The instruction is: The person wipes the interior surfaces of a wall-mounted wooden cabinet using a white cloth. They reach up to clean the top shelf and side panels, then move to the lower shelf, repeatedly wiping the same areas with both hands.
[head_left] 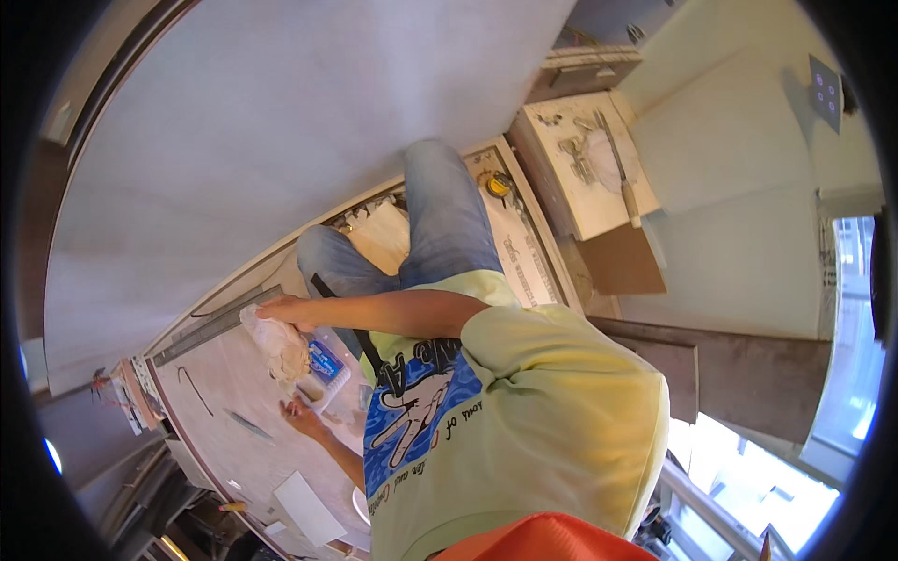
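My right hand (288, 311) reaches across to the left and grips the upper end of a crumpled whitish rag or bag (279, 348) with a tan lower part; its exact kind is not clear. Beside that bundle, a clear plastic tub (329, 388) with a blue label lies on the pale board surface (210, 439). Near the tub's lower edge is my left hand (304, 418), its fingers apart and slightly bent, with nothing visible in them.
A long metal bar (220, 324) runs along the board's far edge. A bent rod (195, 391), a thin tool (250, 425) and a white panel (309, 510) lie left. A yellow tape measure (498, 184) lies beyond my knee; a wooden-handled tool (617, 168) tops a cabinet (589, 210).
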